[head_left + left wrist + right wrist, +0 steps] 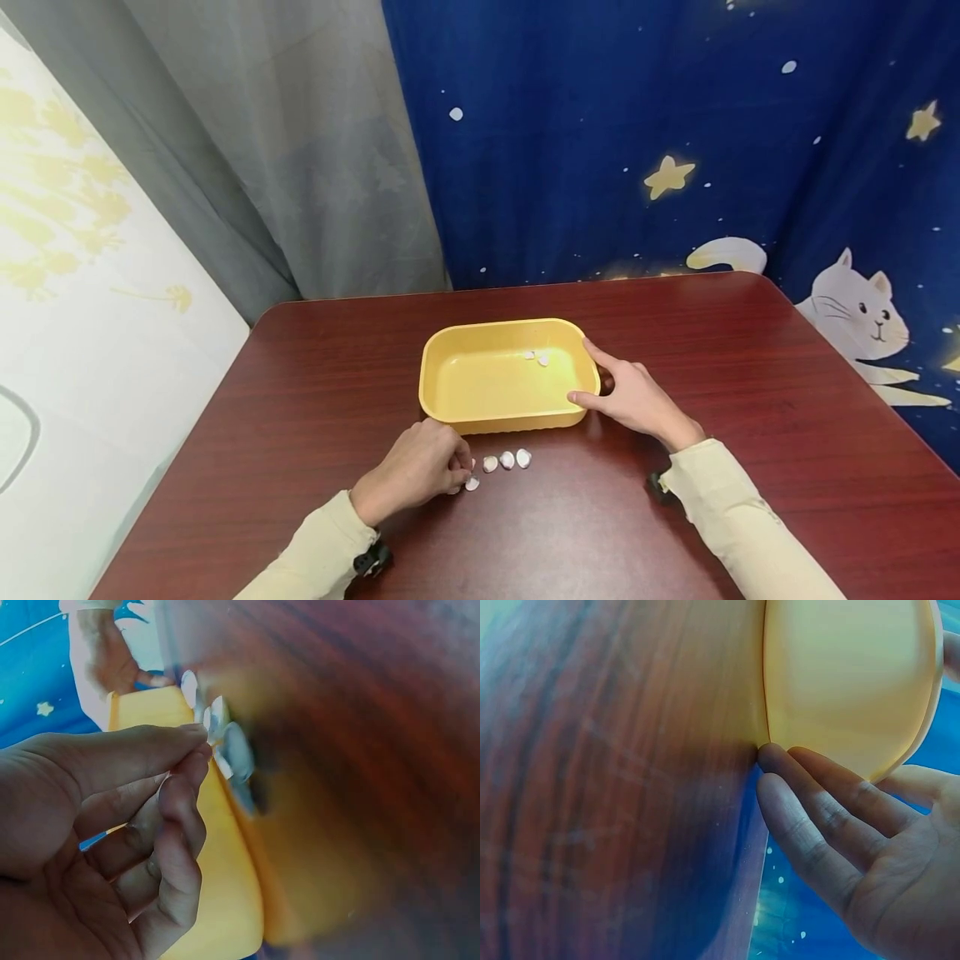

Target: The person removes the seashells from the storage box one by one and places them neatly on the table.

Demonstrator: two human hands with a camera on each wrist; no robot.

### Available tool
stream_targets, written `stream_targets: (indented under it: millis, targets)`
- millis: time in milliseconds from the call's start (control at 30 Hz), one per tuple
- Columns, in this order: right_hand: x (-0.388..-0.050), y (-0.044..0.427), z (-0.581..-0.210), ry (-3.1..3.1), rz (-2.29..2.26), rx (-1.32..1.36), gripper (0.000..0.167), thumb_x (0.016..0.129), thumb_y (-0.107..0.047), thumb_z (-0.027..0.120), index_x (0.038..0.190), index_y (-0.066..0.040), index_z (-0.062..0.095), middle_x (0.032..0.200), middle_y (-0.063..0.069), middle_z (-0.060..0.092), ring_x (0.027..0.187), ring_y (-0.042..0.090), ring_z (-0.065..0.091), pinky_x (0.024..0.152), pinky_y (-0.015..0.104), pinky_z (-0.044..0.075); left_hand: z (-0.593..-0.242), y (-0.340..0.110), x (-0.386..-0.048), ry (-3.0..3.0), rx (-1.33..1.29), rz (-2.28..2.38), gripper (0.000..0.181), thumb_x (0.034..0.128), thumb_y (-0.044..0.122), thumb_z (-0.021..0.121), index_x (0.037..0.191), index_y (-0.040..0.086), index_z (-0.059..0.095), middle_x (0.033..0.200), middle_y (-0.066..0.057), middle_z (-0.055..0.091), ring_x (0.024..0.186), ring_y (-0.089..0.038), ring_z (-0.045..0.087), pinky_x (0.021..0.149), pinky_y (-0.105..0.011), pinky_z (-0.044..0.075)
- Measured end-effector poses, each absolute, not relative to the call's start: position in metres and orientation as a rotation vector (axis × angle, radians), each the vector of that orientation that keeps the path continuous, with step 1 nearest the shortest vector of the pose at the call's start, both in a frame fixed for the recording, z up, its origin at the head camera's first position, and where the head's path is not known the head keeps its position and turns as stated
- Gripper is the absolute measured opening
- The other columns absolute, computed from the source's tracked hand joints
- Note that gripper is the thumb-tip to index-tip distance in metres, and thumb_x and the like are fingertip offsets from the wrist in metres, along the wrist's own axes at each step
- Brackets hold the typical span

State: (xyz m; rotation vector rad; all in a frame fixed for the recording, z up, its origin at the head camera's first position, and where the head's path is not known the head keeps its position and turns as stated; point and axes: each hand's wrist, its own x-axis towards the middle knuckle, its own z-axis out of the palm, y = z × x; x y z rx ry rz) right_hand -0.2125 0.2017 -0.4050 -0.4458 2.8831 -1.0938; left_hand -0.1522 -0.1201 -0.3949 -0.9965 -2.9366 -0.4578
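A yellow plastic basin (498, 423) stands on the table, with two small white seashells (543, 359) inside near its far right side. My right hand (637, 398) grips the basin's right end, thumb over the rim and fingers against the outer wall (847, 697). In front of the basin lies a row of several whitish seashells (507, 460). At the row's left end my left hand (420, 465) has thumb and index finger pinched together on a small seashell, mostly covered by the fingertips. More seashells (238, 750) lie just beyond those fingertips in the left wrist view.
The dark red wooden table (315, 375) has rounded far corners. Behind it hang a grey curtain (300, 150) and a blue curtain (555, 150) with stars and a white cat. A white patterned cloth (90, 275) hangs at the left.
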Motion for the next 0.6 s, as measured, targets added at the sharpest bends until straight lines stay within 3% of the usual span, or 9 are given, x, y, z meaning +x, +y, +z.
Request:
stream_targets:
  millis: [233, 600]
  targets:
    - [-0.212, 0.202, -0.405, 2.875, -1.103, -0.445, 0.097, 0.084, -0.050, 0.077, 0.158, -0.010, 0.029, 0.121, 0.012, 0.071, 0.089, 0.014, 0.062, 0.080, 0.030, 0.048, -0.375, -0.123, -0.157, -2.937, -0.990, -0.595, 0.011, 0.0777, 0.013, 0.081, 0.070, 0.019, 0.076, 0.056, 0.015, 0.062, 0.054, 0.009, 0.048, 0.055, -0.016, 0.043]
    - [-0.212, 0.202, -0.405, 2.866, -1.115, -0.447, 0.097, 0.083, -0.050, 0.077, 0.158, -0.010, 0.029, 0.112, 0.010, 0.073, 0.084, 0.013, 0.062, 0.075, 0.026, 0.046, -0.351, -0.109, -0.168, -2.891, -1.046, -0.622, 0.011, 0.0787, 0.016, 0.081, 0.070, 0.021, 0.076, 0.057, 0.016, 0.061, 0.056, 0.008, 0.048, 0.055, -0.014, 0.042]
